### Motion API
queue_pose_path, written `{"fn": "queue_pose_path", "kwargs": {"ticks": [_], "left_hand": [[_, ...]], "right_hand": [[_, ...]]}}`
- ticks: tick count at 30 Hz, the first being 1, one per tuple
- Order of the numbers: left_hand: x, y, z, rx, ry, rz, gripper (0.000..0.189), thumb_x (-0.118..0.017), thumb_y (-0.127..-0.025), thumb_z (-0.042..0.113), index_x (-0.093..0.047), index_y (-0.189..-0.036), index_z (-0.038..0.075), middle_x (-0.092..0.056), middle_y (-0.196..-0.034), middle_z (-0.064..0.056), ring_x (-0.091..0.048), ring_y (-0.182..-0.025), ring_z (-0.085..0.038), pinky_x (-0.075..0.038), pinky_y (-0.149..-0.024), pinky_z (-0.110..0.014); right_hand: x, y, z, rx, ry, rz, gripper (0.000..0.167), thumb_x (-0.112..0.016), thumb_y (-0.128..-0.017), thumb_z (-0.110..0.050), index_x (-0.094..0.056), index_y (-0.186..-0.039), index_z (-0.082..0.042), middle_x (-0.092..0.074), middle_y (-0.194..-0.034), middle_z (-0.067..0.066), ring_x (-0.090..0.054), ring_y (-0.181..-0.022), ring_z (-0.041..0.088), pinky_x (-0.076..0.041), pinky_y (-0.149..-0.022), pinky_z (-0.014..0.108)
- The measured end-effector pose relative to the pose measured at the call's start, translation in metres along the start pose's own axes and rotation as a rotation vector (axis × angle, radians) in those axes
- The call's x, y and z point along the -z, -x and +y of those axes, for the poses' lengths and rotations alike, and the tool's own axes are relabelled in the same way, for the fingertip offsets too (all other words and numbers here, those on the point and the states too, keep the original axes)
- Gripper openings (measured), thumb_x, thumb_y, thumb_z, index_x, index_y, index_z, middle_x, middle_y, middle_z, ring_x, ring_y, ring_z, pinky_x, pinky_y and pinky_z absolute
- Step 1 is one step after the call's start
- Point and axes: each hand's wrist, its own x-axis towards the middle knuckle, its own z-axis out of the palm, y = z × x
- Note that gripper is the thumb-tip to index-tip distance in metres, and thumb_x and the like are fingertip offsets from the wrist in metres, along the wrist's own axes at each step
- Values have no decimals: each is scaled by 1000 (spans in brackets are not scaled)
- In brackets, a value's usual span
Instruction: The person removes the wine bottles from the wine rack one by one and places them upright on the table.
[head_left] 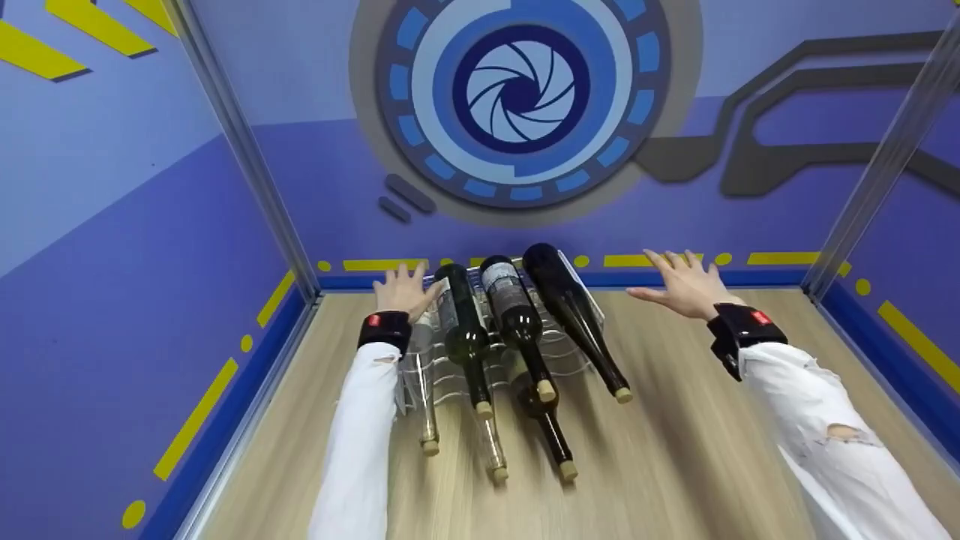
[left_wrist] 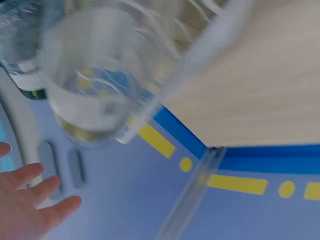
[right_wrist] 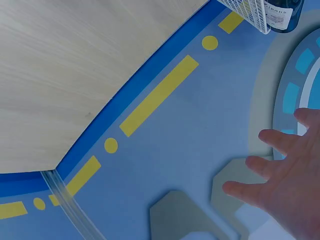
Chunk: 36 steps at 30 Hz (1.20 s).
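A white wire rack [head_left: 576,367] holds several corked wine bottles lying with necks toward me. On its upper tier are a green bottle [head_left: 466,330], a dark labelled bottle [head_left: 514,296] and a slanted dark bottle [head_left: 574,322]. Below them show a clear bottle [head_left: 426,394] at the left, another clear bottle's neck [head_left: 492,446] and a dark bottle's neck [head_left: 553,435]. My left hand [head_left: 405,292], fingers spread, is at the rack's left back, nearest the clear bottle's base [left_wrist: 90,112] and the green bottle. To the rack's right, my right hand [head_left: 686,289] is spread with nothing in it.
The wooden table [head_left: 660,465] extends in front and to both sides of the rack. A blue patterned wall [head_left: 315,187] stands close behind, with side panels left and right. Metal corner posts [head_left: 247,150] mark the back corners.
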Motion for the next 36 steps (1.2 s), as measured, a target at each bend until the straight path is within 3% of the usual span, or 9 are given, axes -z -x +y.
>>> {"fn": "queue_pose_path", "kwargs": {"ticks": [4, 7, 15, 18, 23, 32, 36], "left_hand": [[4, 11, -24, -58, -48, 3, 47, -48, -91, 25, -40, -135, 10, -41, -126, -23, -38, -111, -43, -34, -83, -57], [6, 16, -39, -126, -97, -11, 50, -54, -87, 13, -40, -135, 11, -41, -127, -23, -39, -111, -44, -36, -82, -57], [-2, 21, -60, -476, -269, 68, 51, -65, -76, 0, -49, -124, 12, -45, -124, -21, -41, -111, -43, -36, -85, -56], [-7, 20, -63, -583, -358, 98, 53, -66, -75, -2, -49, -122, 13, -45, -124, -20, -40, -113, -41, -36, -86, -54], [-11, 15, -59, -681, -432, 104, 55, -66, -74, -2, -49, -123, 15, -46, -123, -14, -40, -114, -37, -35, -88, -52], [-20, 4, -57, -875, -457, 111, 36, -45, -83, 6, -56, -114, 20, -53, -119, -7, -45, -112, -31, -37, -87, -49], [-22, 2, -55, -915, -485, 58, 31, -43, -85, 14, -56, -111, 23, -53, -122, -4, -45, -113, -29, -37, -88, -47]], "right_hand": [[-3, 3, 0, 25, -11, 11, 88, -43, -82, -64, -18, -144, -8, -22, -137, 31, -9, -122, 54, -2, -89, 69], [-6, 7, 1, 34, -2, 24, 87, -44, -82, -64, -19, -143, -7, -24, -137, 30, -14, -121, 54, -7, -88, 69], [-8, 16, 5, 34, 37, 40, 89, -43, -81, -66, -20, -143, -7, -28, -135, 30, -19, -120, 51, -13, -86, 70], [-9, 17, 3, 44, 45, 48, 87, -45, -81, -65, -22, -142, -7, -29, -134, 29, -20, -120, 50, -14, -86, 70], [-9, 19, 2, 46, 44, 43, 88, -46, -81, -64, -23, -142, -5, -29, -134, 30, -19, -121, 50, -12, -86, 70], [-14, 17, 3, 76, -49, 73, 87, -48, -81, -62, -27, -140, -1, -33, -132, 30, -24, -119, 49, -17, -90, 65], [-17, 16, 1, 106, -121, 93, 85, -49, -81, -61, -29, -138, -1, -35, -131, 28, -28, -118, 48, -20, -92, 60]]}}
